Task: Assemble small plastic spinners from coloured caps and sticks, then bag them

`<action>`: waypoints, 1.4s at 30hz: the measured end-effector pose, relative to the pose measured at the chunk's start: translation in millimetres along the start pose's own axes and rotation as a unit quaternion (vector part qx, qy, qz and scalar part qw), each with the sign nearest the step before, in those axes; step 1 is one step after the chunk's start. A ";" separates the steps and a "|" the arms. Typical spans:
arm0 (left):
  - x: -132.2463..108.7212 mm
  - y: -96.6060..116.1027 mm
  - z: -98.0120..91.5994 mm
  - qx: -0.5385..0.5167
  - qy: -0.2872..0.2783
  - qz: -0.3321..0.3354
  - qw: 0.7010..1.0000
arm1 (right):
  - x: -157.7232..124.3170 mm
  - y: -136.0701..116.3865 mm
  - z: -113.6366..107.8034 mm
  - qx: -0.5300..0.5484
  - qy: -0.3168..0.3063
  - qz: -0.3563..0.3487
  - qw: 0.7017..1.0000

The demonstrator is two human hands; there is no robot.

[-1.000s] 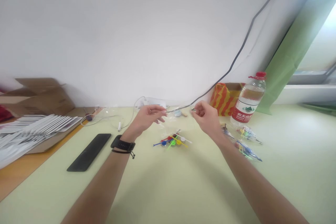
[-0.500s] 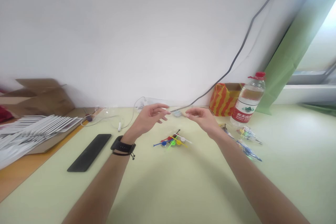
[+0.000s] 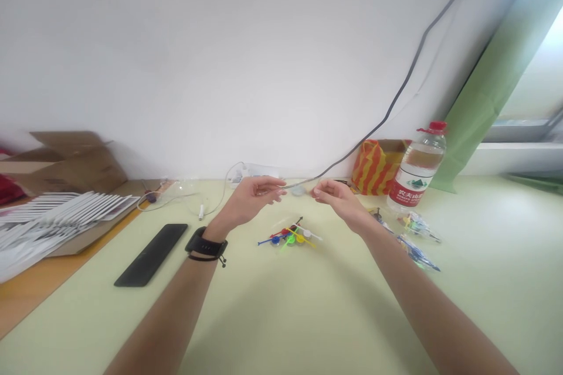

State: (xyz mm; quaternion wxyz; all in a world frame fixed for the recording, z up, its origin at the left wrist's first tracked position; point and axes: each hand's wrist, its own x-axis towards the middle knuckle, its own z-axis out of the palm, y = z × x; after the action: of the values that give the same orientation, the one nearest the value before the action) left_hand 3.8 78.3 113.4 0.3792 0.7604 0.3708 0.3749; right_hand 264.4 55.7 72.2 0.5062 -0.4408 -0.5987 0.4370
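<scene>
Left hand (image 3: 251,199): held above the table (image 3: 281,328) a little left of the frame's centre, fingers bent, thumb and forefinger tips close together; from where I stand I cannot tell whether anything thin or clear sits between them.
Right hand (image 3: 339,199): facing it from right of centre, fingertips gathered into a narrow pinch; whatever it may hold is too small or too hidden to tell.
Gap between the hands: small, with a pale round thing (image 3: 299,190) on the table showing behind it. I'd keep both sets of fingertips level and work from the tips, as a hard squeeze could flick a tiny part away.
Coloured arrow pieces (image 3: 291,239): heaped just below the frame's centre, nearer the person than the hands, their blue, red, green, yellow and white pointers crossing. They look light and apt to snag, so lifting one by its round disc seems safer than dragging it.
Clear packets (image 3: 416,253): right of the right forearm, with coloured pieces inside; that elbow is best kept tucked in.
Black slab (image 3: 152,255): lower left, well apart from the heap.
</scene>
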 end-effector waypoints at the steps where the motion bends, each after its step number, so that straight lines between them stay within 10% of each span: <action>1: 0.1 0.0 0.2 0.007 0.003 0.004 1.000 | 0.3 0.9 0.4 0.027 -0.005 0.000 1.000; 15: 1.2 -1.0 0.6 0.022 0.040 0.010 0.999 | 0.5 4.1 0.8 0.085 -0.037 -0.009 0.996; 28: -5.3 16.0 8.4 -0.013 -0.054 0.032 0.998 | -11.5 -15.7 -8.2 0.101 -0.330 -0.019 0.938; 42: -9.7 28.2 9.2 -0.013 -0.117 0.015 0.993 | -14.5 -14.4 -11.2 0.099 -0.461 -0.012 0.882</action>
State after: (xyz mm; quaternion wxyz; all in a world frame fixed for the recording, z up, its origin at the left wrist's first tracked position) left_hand 15.2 55.0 130.7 0.4242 0.7994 0.3079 0.2936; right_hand 275.7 39.2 84.1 0.2190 -0.1297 -0.7234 0.6418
